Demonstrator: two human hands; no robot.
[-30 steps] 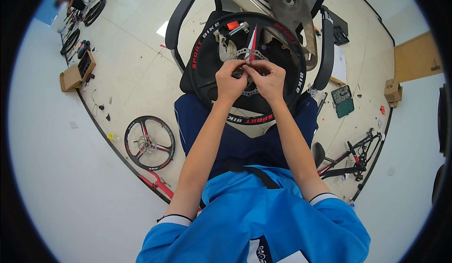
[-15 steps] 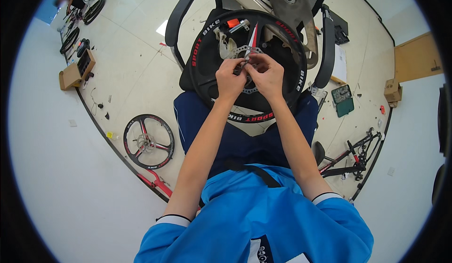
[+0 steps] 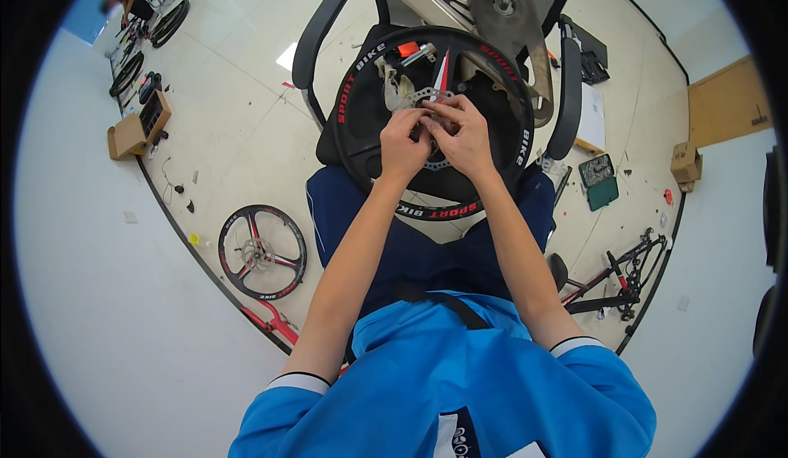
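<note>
In the head view, we record a black three-spoke wheel (image 3: 347,142), smooth and hard-looking, lying face up over the seat of a chair between two curved black armrests (image 3: 318,35), its near edge at the person's knees. A thin, perforated brake disc (image 3: 427,93) of silvery metal with a scalloped edge rings the wheel's centre. Farther along the wheel we note a crumpled, whitish plastic piece (image 3: 392,84) and a shiny metal cylinder (image 3: 420,54) beside a bright orange part (image 3: 408,48).

Both bare forearms rise from the lower edge and converge. The left hand (image 3: 404,142) and right hand (image 3: 466,138) meet above the wheel's centre, fingers bent, thumbs and fingertips drawn close together. The fingers hide whatever lies between them; we cannot tell whether either hand grasps a part.
</note>
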